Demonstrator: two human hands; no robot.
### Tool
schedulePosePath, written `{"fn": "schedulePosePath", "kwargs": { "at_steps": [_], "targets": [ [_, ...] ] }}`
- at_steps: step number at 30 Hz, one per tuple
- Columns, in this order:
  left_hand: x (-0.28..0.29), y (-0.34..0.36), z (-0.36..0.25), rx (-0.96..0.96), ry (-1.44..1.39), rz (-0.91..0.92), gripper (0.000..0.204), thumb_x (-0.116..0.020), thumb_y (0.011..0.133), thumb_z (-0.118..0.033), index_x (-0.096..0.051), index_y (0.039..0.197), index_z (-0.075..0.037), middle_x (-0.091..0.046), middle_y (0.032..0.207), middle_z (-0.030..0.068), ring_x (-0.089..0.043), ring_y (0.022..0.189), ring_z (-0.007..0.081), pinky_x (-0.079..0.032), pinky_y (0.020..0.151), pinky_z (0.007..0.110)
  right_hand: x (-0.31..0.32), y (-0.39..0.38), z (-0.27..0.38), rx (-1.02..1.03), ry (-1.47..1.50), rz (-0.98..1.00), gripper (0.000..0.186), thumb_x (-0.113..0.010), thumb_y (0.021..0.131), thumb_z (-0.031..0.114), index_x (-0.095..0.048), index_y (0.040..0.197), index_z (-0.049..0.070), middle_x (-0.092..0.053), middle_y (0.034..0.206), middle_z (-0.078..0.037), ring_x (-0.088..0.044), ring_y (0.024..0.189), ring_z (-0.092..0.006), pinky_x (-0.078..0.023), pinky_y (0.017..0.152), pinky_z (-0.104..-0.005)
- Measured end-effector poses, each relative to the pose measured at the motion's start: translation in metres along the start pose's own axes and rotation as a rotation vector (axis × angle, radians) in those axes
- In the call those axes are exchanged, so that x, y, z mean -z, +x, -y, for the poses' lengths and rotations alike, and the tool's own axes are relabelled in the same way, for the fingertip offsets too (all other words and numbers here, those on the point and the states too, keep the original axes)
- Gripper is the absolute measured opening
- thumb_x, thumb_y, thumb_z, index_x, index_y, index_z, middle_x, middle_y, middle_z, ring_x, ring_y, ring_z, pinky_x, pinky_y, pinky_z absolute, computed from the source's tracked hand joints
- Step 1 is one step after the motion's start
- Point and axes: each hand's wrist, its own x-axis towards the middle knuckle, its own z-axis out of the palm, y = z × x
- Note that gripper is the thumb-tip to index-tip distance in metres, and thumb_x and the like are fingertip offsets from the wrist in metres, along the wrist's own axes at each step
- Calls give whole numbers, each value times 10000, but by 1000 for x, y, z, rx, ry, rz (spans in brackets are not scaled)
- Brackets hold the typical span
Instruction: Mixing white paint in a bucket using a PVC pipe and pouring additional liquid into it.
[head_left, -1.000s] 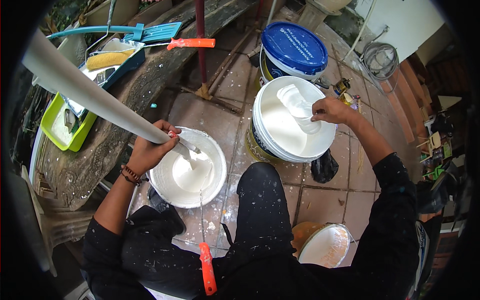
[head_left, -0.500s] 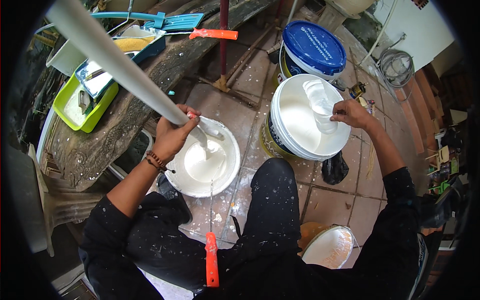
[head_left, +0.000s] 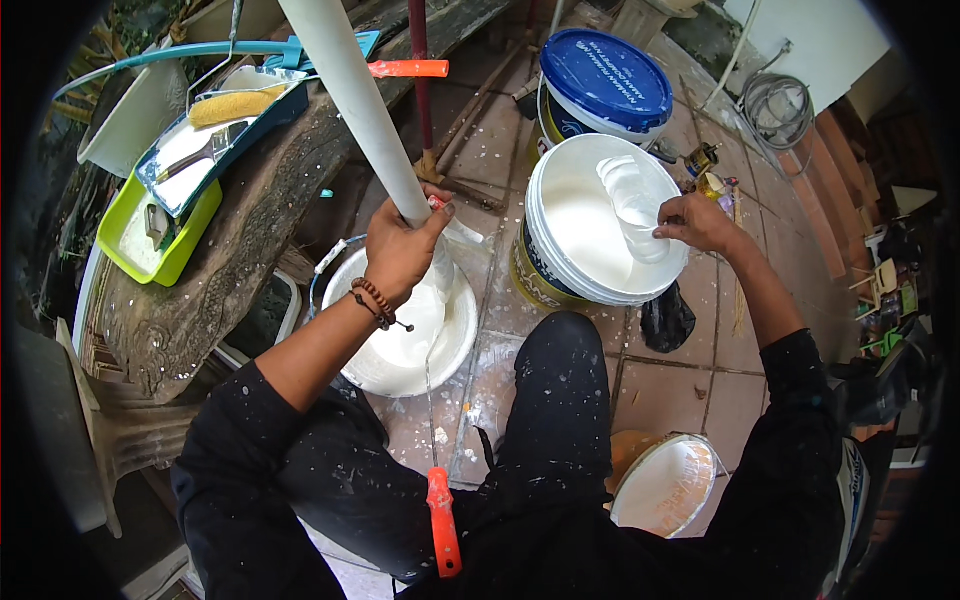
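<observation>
My left hand is closed around a long white pipe. The pipe slants down into a small white bucket of white paint, and my hand hides part of its lower end. To the right, my right hand pinches the edge of a paint-coated plastic scoop. That scoop sits inside the mouth of a large white bucket, which leans toward me with white paint in it. A paint roller frame with a red handle rests against the small bucket, its handle toward my lap.
A wooden bench at left bears a green tray, a blue paint tray and a yellow roller. Behind the large bucket stands a blue-lidded bucket. A black plastic bag and another pail lie right of my knee.
My left hand has moved right, and the pipe stands more upright over the small bucket. My right hand keeps the scoop in the large bucket. The whole view has shifted slightly.
</observation>
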Motion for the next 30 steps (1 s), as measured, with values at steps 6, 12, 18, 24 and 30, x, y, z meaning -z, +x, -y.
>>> {"fn": "schedulePosePath", "kwargs": {
  "at_steps": [6, 12, 18, 24, 30],
  "targets": [
    [-1, 18, 2, -13, 23, -20, 183, -816, 923, -128, -739, 1075, -62, -777, 1080, 36, -698, 996, 131, -540, 928, 305, 0, -5, 3, -14, 15, 9, 228, -870, 880, 214, -785, 974, 25, -768, 882, -153, -729, 802, -280, -548, 771, -416],
    [12, 27, 2, 25, 72, -1, 204, -819, 940, -123, -708, 1095, -51, -782, 1124, 51, -708, 1030, 148, -549, 961, 317, 3, -5, 7, 8, 33, 9, 230, -864, 885, 212, -781, 980, 20, -762, 887, -163, -725, 818, -281, -545, 786, -417],
    [13, 24, 1, 43, 74, -24, 194, -815, 947, -129, -699, 1087, -61, -782, 1121, 62, -722, 1004, 157, -592, 867, 329, -11, -8, -2, 92, -29, -43, 233, -833, 900, 229, -778, 989, 21, -766, 943, -182, -724, 881, -340, -551, 829, -450],
    [11, 21, -4, 52, 4, -49, 214, -847, 907, -145, -729, 1056, -47, -778, 1083, 44, -706, 997, 134, -549, 923, 297, -54, -1, -9, 138, -72, -96, 237, -790, 918, 262, -765, 1005, 43, -766, 1035, -178, -717, 972, -385, -558, 880, -482],
    [6, 13, 1, 123, 40, -16, 211, -844, 914, -140, -723, 1063, -52, -779, 1094, 41, -701, 1008, 130, -548, 931, 292, -87, 2, -16, 238, -82, -238, 254, -766, 877, 252, -695, 932, 14, -690, 929, -174, -707, 927, -384, -570, 855, -478]
  ]
}}
